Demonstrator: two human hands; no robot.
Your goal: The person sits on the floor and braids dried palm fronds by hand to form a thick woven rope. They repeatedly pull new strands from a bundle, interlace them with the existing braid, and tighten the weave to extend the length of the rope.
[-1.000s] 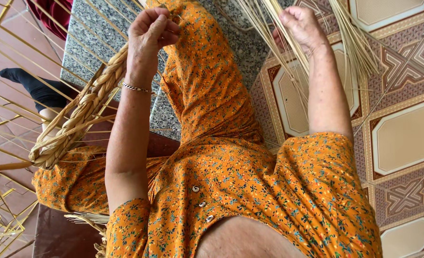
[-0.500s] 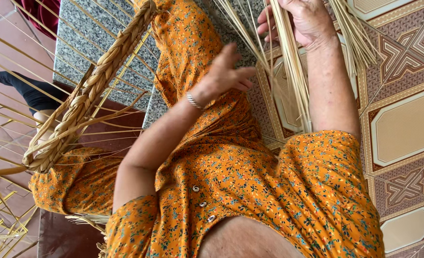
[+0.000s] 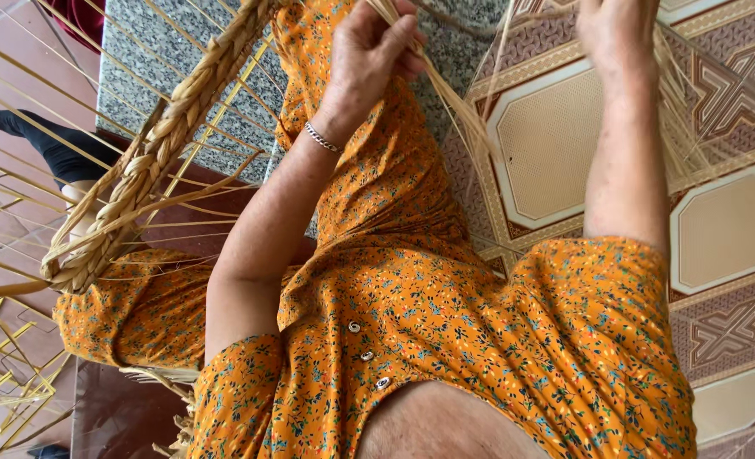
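Observation:
My left hand (image 3: pixel 367 53), with a silver bracelet on the wrist, is closed around a bundle of thin pale straw strands (image 3: pixel 458 110) that fan down over my lap. My right hand (image 3: pixel 614 27) is raised at the top edge, fingers cut off by the frame, with more straw strands (image 3: pixel 692 93) running past it; its grip is hard to see. A thick braided straw rope (image 3: pixel 167 144) hangs diagonally to the left of my left arm, untouched by either hand. I wear an orange flowered dress (image 3: pixel 445 340).
A speckled grey stone slab (image 3: pixel 139 68) lies behind the braid. Patterned brown and cream floor tiles (image 3: pixel 556 144) fill the right side. Yellow wire frames (image 3: pixel 3 374) stand at the lower left, and someone's dark-socked foot (image 3: pixel 46 144) shows at the left.
My left hand left the braid's upper end, swung right across my lap and closed on the straw strands. My right hand shifted right and up.

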